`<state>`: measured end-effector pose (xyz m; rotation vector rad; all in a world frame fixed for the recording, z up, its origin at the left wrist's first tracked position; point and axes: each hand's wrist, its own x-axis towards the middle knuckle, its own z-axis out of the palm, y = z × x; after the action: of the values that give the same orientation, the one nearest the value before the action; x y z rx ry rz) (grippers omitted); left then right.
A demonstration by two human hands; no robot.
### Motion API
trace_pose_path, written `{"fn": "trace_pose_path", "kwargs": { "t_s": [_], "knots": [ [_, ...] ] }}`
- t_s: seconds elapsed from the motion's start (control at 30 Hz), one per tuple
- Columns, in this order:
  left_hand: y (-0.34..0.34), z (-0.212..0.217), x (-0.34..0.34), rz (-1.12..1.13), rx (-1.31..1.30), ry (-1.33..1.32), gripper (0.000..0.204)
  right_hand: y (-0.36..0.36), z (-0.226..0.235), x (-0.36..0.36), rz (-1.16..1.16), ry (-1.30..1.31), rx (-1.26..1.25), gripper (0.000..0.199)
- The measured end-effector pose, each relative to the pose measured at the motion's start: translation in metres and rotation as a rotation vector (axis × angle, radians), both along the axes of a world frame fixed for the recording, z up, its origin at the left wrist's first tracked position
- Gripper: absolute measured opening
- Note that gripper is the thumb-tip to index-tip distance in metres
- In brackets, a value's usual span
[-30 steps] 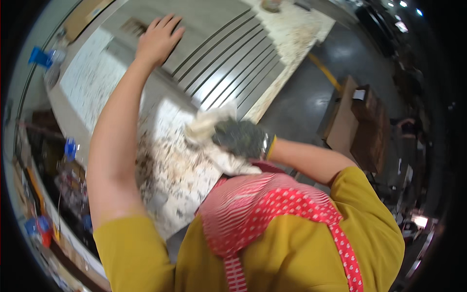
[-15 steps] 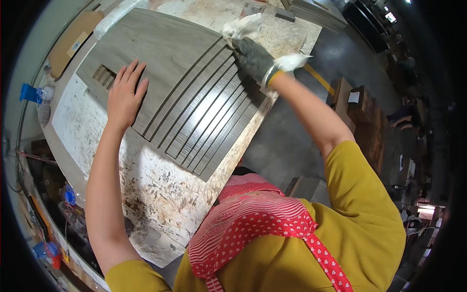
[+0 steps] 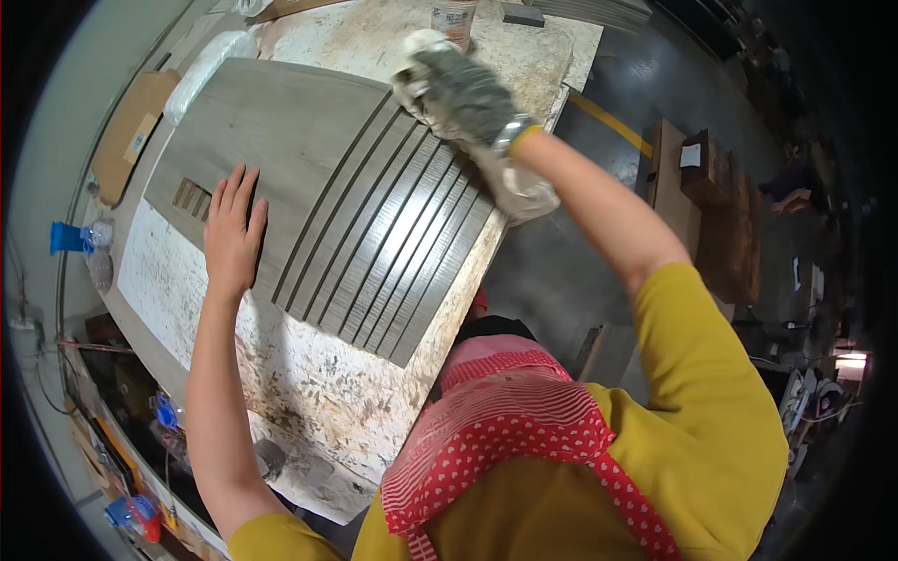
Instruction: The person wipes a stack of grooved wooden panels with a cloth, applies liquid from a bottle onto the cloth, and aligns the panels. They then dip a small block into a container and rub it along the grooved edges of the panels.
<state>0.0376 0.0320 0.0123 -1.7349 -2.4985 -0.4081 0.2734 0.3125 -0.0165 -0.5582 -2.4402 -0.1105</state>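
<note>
A stack of grey wood-grain boards (image 3: 281, 122) lies fanned out, their edges stepped like stairs toward me. Flat on the top board rests my bare left hand (image 3: 234, 238), fingers stretched, beside a small brown striped patch (image 3: 192, 198). My right hand (image 3: 463, 98) wears a grey work glove and is closed on a whitish cloth rag (image 3: 522, 192) at the far right edges of the boards. One part of the rag bunches ahead of the fingers; another hangs below the wrist, over the table edge. Motion blurs the glove a little.
The boards lie on a paint-stained white worktable (image 3: 309, 393). Behind my right hand stand a cup (image 3: 454, 21) and a dark grey block (image 3: 522, 14). Clear plastic wrap (image 3: 210, 70), a cardboard piece (image 3: 131, 140) and a blue-capped bottle (image 3: 67, 237) are left. Brown wooden boxes (image 3: 725, 210) stand right.
The view has shifted somewhat. My right hand has moved slightly along the boards' right edges, and the rag hangs lower below its wrist. My left hand stays flat on the top board.
</note>
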Motion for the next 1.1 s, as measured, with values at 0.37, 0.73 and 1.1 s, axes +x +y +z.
{"fn": "trace_pose_path", "kwargs": {
  "t_s": [0.37,0.73,1.1],
  "knots": [
    [-0.002,0.005,0.004,-0.027,-0.059,0.024,0.046,0.004,-0.014,0.154,0.261,-0.533,-0.275,0.05],
    [0.001,0.023,0.01,-0.046,-0.205,0.102,0.048,0.068,0.069,0.055,0.137,-0.214,-0.024,0.039],
    [0.059,0.084,-0.101,0.178,-0.033,0.108,0.043,0.097,-0.009,-0.13,0.74,-0.174,-0.845,0.06]
  ]
}}
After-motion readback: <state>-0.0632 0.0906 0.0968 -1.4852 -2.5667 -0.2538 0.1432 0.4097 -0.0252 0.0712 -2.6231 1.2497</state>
